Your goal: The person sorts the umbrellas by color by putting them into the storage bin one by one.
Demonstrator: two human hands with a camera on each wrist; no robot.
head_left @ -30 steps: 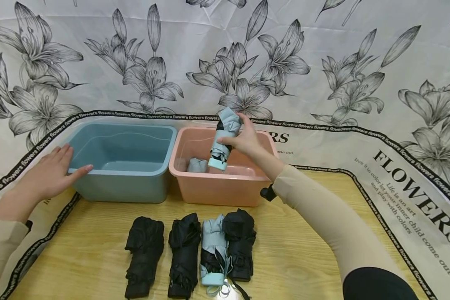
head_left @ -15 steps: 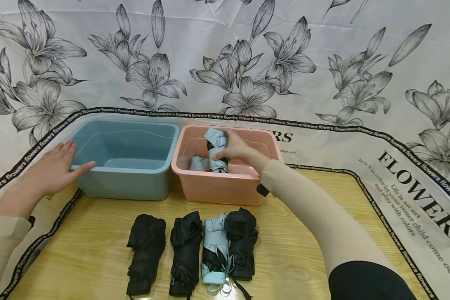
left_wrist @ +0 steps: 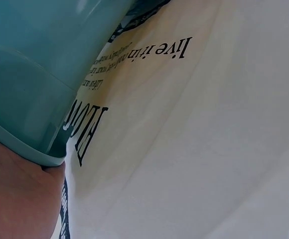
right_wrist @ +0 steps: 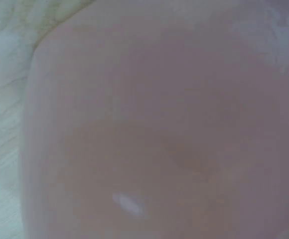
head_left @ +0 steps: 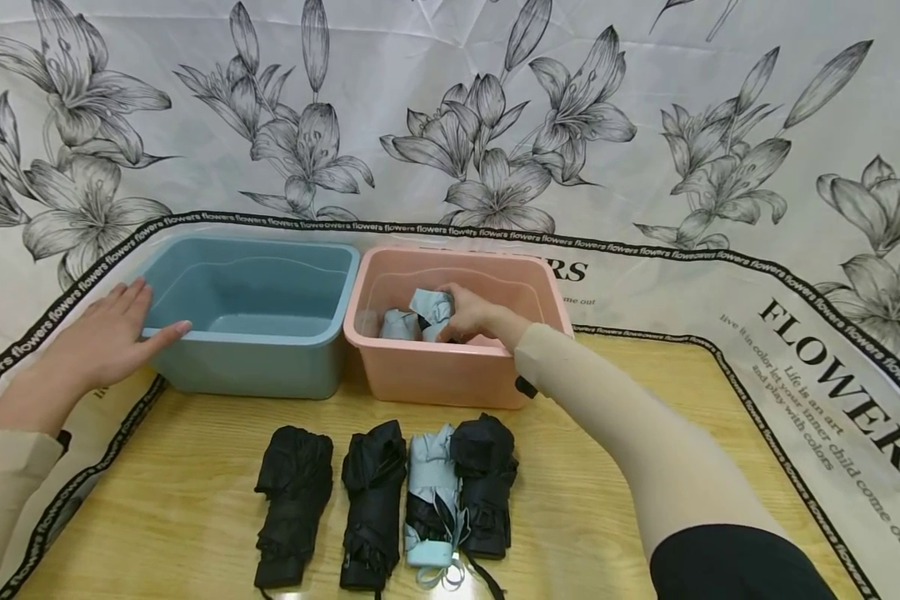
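Inside the pink bin, my right hand grips a folded light-blue umbrella with thumb and fingers. The umbrella's lower part is hidden behind the bin's front wall. Beside it in the bin lies another light-blue folded umbrella. My left hand rests with straight fingers on the left rim of the blue bin. In the left wrist view part of that hand shows against the blue bin's rim. The right wrist view is filled by the blurred pink bin wall.
On the wooden table in front of the bins lie a left black folded umbrella, a middle one, a light-blue one and a right black one. A flower-printed cloth hangs behind.
My right hand has lowered the light-blue umbrella from above the pink bin down into it, next to the other one. My left hand has stayed on the blue bin's rim.
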